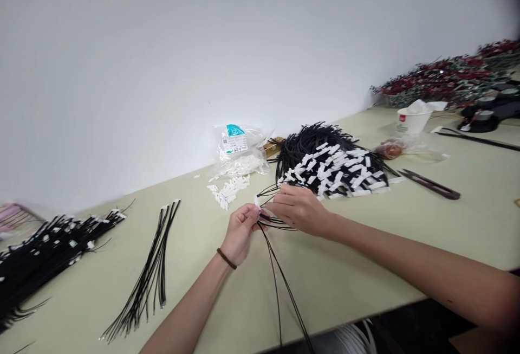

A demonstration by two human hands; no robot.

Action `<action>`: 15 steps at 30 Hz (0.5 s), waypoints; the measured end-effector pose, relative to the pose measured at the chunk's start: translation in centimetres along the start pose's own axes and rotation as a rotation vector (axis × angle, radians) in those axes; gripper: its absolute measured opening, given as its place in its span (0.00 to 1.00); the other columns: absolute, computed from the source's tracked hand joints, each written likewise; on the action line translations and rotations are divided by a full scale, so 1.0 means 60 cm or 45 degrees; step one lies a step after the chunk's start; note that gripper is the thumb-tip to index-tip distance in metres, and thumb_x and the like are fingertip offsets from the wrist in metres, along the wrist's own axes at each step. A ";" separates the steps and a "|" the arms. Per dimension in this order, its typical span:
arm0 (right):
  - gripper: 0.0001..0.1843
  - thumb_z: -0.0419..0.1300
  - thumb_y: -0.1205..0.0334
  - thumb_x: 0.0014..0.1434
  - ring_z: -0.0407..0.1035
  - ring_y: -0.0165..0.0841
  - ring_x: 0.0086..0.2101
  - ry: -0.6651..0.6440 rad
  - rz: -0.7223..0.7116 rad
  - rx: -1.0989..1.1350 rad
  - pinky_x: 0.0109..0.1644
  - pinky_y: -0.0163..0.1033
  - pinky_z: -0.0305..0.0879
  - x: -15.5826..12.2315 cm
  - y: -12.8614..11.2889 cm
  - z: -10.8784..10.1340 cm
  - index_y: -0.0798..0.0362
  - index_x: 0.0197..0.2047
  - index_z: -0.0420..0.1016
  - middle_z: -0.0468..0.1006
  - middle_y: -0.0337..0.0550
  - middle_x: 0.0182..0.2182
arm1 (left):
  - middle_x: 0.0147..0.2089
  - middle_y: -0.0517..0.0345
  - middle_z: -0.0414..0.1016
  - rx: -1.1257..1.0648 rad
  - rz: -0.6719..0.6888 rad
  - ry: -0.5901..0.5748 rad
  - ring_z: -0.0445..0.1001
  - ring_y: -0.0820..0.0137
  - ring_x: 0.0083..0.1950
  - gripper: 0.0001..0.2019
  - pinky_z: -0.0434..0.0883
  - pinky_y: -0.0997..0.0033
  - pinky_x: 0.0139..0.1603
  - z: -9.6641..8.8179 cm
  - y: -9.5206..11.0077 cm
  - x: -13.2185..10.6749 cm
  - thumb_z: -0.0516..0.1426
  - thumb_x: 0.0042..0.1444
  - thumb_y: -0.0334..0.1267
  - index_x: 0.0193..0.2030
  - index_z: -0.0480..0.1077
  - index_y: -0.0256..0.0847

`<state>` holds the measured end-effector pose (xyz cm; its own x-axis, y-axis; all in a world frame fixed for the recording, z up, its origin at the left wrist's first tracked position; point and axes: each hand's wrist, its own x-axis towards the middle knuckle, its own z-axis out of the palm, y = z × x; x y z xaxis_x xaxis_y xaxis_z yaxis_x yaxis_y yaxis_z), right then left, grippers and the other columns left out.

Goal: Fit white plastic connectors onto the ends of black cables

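Note:
My left hand (239, 232) and my right hand (298, 208) meet over the pale green table (357, 267), both pinched on thin black wires (284, 283) that trail toward the front edge. A small white connector (257, 200) shows at the wire ends between my fingertips. A brown band circles my left wrist. Just behind my right hand lies a big heap of black wires with white connectors (331, 164). Loose white connectors (228, 190) lie scattered behind my left hand.
A clear bag of white connectors (239, 150) leans by the wall. A bundle of bare black wires (152, 270) and a connector-tipped pile (49, 251) lie left. Dark scissors (433, 185), a white cup (412, 120) and red-green wire heaps (447, 77) sit right.

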<state>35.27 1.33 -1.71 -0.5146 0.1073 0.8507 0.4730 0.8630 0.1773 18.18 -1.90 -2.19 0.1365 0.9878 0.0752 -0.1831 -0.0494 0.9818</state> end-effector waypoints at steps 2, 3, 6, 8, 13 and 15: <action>0.08 0.52 0.68 0.61 0.57 0.29 0.30 0.033 0.060 0.005 0.32 0.34 0.55 0.001 0.000 0.001 0.55 0.31 0.69 0.68 0.39 0.24 | 0.29 0.54 0.73 0.002 -0.008 0.058 0.70 0.72 0.30 0.13 0.67 0.74 0.28 0.001 -0.001 0.002 0.62 0.45 0.45 0.28 0.71 0.35; 0.06 0.53 0.68 0.60 0.59 0.31 0.33 0.053 0.082 0.004 0.35 0.35 0.57 0.001 -0.001 0.001 0.55 0.32 0.69 0.70 0.41 0.27 | 0.29 0.54 0.73 -0.004 -0.013 0.091 0.70 0.71 0.30 0.14 0.67 0.73 0.29 0.001 -0.002 0.003 0.62 0.44 0.45 0.28 0.71 0.35; 0.05 0.54 0.68 0.59 0.60 0.35 0.43 0.035 0.010 0.044 0.44 0.40 0.61 0.001 -0.006 0.005 0.54 0.37 0.70 0.72 0.43 0.36 | 0.28 0.56 0.73 -0.044 -0.005 0.204 0.70 0.71 0.30 0.14 0.68 0.72 0.30 -0.002 -0.004 0.006 0.63 0.42 0.44 0.28 0.71 0.35; 0.07 0.53 0.70 0.59 0.60 0.34 0.45 -0.052 -0.116 0.129 0.48 0.41 0.61 -0.001 -0.010 0.010 0.53 0.39 0.70 0.72 0.42 0.38 | 0.26 0.58 0.72 -0.066 -0.002 0.257 0.69 0.73 0.28 0.13 0.67 0.74 0.29 -0.005 -0.005 0.008 0.64 0.40 0.44 0.27 0.71 0.35; 0.09 0.50 0.71 0.61 0.61 0.31 0.46 -0.214 -0.258 0.262 0.52 0.39 0.61 -0.006 -0.016 0.024 0.55 0.37 0.71 0.73 0.42 0.38 | 0.23 0.60 0.70 -0.088 -0.029 0.286 0.67 0.76 0.26 0.13 0.64 0.78 0.26 -0.010 -0.006 0.010 0.64 0.40 0.44 0.27 0.72 0.35; 0.10 0.49 0.70 0.62 0.61 0.31 0.45 -0.237 -0.257 0.273 0.51 0.39 0.62 -0.007 -0.017 0.026 0.55 0.36 0.71 0.73 0.42 0.37 | 0.23 0.60 0.70 -0.088 -0.035 0.288 0.67 0.76 0.26 0.13 0.64 0.79 0.26 -0.010 -0.007 0.010 0.64 0.40 0.44 0.27 0.72 0.35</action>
<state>33.87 1.17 -3.00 -0.7134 -0.0046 0.7008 0.1977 0.9580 0.2076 17.78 -1.18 -2.66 -0.0777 0.9970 -0.0002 -0.2493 -0.0192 0.9682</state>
